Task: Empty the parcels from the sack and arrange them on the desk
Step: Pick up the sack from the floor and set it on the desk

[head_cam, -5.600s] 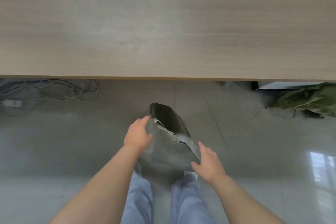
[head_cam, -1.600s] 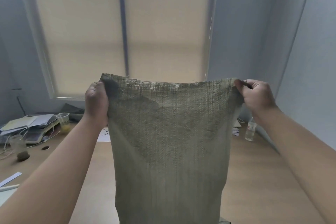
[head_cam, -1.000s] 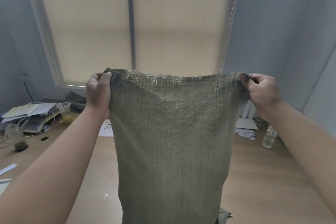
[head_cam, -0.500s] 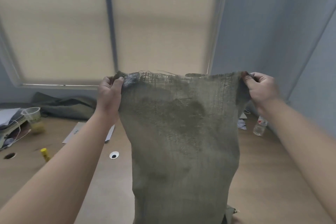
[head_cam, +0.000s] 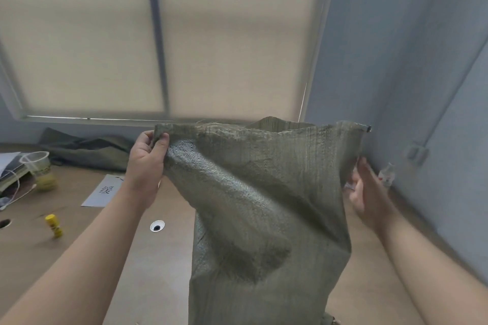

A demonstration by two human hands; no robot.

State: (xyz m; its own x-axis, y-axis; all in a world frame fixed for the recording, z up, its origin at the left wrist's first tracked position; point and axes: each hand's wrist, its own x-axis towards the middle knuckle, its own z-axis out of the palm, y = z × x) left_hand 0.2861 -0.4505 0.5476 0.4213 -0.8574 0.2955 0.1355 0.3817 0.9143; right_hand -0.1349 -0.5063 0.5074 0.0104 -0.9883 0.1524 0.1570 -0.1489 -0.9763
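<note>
Beige roller blinds (head_cam: 224,47) and a grey-blue wall (head_cam: 383,60) back a pale wooden desk (head_cam: 148,272). Over it hangs the olive-green woven plastic sack (head_cam: 264,206), with what looks like its open mouth on top and its foot below the frame. It looks limp and light, a thin, slick weave that folds wherever it is unsupported, so the top corners are the sure places to hold. Any load would sit low, and no parcels show, inside or out. The left hand (head_cam: 146,166) pinches the sack's top left corner between thumb and curled fingers. The right hand (head_cam: 368,192), blurred, is at the sack's right edge with straight fingers (head_cam: 365,169) gripping nothing; whether they touch it I cannot tell. Counted: one sack held, one crumpled green sack (head_cam: 87,153) far left behind it, one white sheet (head_cam: 103,191), one clear cup (head_cam: 35,163) and one yellow tube (head_cam: 53,225) to its left, and one small clear bottle (head_cam: 386,174) to its right.
</note>
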